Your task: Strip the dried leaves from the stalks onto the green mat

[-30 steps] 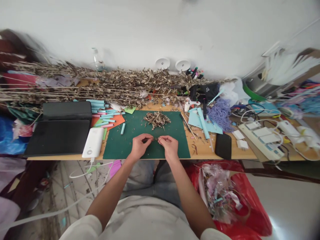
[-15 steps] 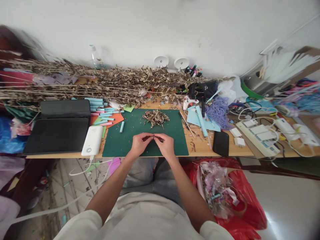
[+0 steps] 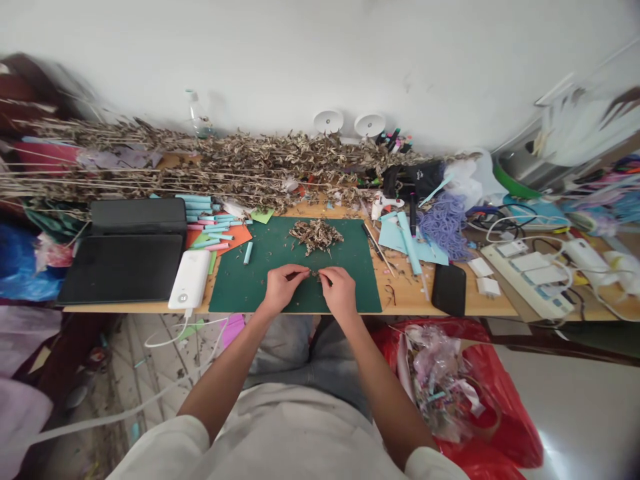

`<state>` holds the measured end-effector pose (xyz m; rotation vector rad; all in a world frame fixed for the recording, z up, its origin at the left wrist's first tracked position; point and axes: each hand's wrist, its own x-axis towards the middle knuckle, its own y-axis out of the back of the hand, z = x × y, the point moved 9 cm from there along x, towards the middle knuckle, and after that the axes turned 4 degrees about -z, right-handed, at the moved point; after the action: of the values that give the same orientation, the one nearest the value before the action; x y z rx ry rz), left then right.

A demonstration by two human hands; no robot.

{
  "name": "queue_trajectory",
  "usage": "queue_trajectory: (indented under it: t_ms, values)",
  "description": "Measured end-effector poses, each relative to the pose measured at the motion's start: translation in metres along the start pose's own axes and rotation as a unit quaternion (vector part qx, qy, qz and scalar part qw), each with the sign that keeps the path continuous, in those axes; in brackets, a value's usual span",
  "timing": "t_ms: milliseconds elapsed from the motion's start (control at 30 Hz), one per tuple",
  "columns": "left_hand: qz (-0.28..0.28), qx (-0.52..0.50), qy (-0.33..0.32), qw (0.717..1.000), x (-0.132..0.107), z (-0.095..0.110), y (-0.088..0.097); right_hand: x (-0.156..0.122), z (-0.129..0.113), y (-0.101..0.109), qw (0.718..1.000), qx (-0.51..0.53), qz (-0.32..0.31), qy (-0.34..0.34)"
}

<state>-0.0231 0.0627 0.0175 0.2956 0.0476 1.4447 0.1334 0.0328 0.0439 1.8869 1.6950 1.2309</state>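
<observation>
Over the front of a green cutting mat [image 3: 245, 290], my left hand [image 3: 285, 288] and my right hand [image 3: 341, 291] face each other with a small gap between their fingertips. Each is closed in a pinch. Small brown bits of dried leaf [image 3: 314, 273] show between the fingertips, too small to see in detail. Just beyond my hands, a heap of dried leaves [image 3: 317, 236] sits on the mat, with crumbs scattered about. A short light-blue paper roll [image 3: 248, 253] lies on the mat's left side.
Dried stalks [image 3: 240, 160] stretch along the back. Left are a black tablet case [image 3: 123, 267], a white power bank [image 3: 190, 279] and several paper rolls [image 3: 217, 237]. Right are a glue gun [image 3: 385, 205], purple yarn [image 3: 444, 227], a phone [image 3: 449, 290] and a power strip [image 3: 530, 280]. A red bag [image 3: 515, 407] sits below.
My fingertips were together and have moved apart, my right hand shifting right. Bits of leaf now show between them. The whole view has shifted slightly.
</observation>
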Motion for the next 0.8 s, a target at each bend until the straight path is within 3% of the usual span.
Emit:
queue_trajectory:
  t_ms: [167, 300, 533, 667, 800]
  values:
    - [-0.013, -0.001, -0.042, 0.999, 0.001, 0.011, -0.001, 0.004, -0.008, 0.004, 1.0, 0.016, -0.022, 0.003]
    - [-0.032, 0.004, -0.045, 0.998, 0.0, 0.012, -0.002, 0.008, -0.015, 0.001, 0.992, 0.117, -0.033, -0.019]
    - [-0.031, -0.033, 0.019, 0.999, -0.001, -0.003, -0.004, 0.007, -0.004, -0.005, 0.974, 0.203, -0.009, -0.095]
    - [-0.04, -0.033, 0.033, 0.998, -0.002, -0.003, -0.008, 0.005, -0.009, -0.007, 0.985, 0.154, -0.009, -0.073]
    - [-0.037, 0.018, 0.015, 0.999, -0.003, 0.002, -0.008, 0.002, -0.021, -0.009, 1.0, 0.006, -0.015, 0.003]
